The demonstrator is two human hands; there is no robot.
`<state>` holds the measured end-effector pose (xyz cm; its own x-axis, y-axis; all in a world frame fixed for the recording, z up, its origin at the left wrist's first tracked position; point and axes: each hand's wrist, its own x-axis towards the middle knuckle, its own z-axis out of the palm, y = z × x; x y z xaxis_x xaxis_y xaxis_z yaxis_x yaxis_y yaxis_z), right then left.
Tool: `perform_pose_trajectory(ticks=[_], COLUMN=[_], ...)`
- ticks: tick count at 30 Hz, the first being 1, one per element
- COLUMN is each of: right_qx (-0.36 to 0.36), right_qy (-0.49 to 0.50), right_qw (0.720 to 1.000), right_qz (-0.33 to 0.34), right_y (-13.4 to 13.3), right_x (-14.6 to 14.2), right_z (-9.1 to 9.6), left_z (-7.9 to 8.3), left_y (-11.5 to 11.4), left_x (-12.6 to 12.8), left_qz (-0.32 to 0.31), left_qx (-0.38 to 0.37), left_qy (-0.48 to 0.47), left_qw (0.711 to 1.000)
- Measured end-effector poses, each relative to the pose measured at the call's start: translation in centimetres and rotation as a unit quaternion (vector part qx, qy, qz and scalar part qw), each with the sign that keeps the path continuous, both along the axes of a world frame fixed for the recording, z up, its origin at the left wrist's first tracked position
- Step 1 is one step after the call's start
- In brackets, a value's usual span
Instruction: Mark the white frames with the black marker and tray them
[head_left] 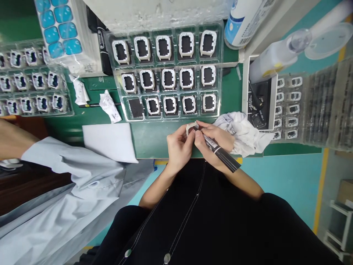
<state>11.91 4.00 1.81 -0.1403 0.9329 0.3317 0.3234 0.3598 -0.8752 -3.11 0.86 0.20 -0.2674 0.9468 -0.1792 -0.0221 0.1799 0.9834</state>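
Note:
Between thumb and fingers, my left hand [179,148] grips a small white watch-case frame [191,127] just over the table's front edge. My right hand [216,141] holds a black marker pen [220,152], its tip end pointing at the frame and its back end towards my body. The right fingertips also touch the frame's far side; the tip itself is hidden. In front of my hands lies a clear plastic tray [175,117] with rows of similar white frames [169,105]. One pocket [136,108], at its near left, shows only a dark pad.
A crumpled white cloth [245,132] lies right of my hands, by a white box [260,121] of black parts. A folded white cloth [109,140] is at the left. Bottles [244,24] stand behind right. A co-worker's grey sleeve [74,158] reaches in from the left.

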Motion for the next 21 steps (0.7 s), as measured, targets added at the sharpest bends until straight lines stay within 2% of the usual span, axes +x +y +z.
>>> perform_pose_trajectory(ticks=[6, 11, 21], right_qx=[-0.020, -0.045, -0.056], right_qy=[-0.031, -0.054, -0.059], right_qw=[0.998, 0.994, 0.992], right_qz=[0.049, 0.078, 0.093], right_y=[0.6, 0.5, 0.4], right_x=[0.6, 1.1, 1.1], right_z=[0.2, -0.5, -2.2], left_z=[-0.1, -0.2, 0.3], left_y=[-0.2, -0.4, -0.3], left_x=[0.0, 0.0, 0.1], left_qz=[0.002, 0.001, 0.002], left_qx=[0.010, 0.019, 0.019], left_qy=[0.043, 0.082, 0.085], left_qw=[0.999, 0.996, 0.996])
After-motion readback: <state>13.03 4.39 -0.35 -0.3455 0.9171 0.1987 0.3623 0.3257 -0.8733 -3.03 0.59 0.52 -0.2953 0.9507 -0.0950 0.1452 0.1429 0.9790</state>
